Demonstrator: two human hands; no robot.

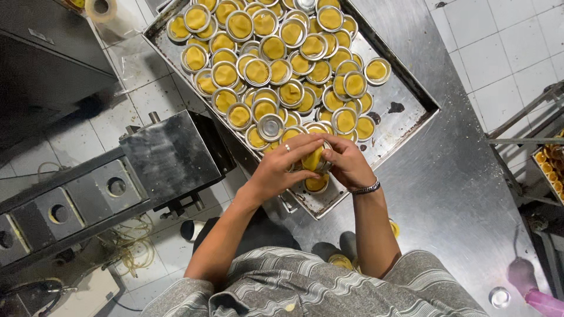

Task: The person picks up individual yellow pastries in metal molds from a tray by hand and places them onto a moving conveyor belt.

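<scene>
Left hand (281,166) and right hand (346,161) meet at frame centre, fingers pinching small round metal tart mould lined with yellow dough (314,159), tilted, over near edge of large steel tray (405,120). Axis unclear. White roll (106,12) upper left.

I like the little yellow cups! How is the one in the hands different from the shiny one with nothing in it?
The held cup is full of yellow dough; the empty cup shows only bare shiny metal. The held cup sits tilted between the left hand and right hand; the empty cup lies on top of the pile in the tray. Both are small and round.
</scene>
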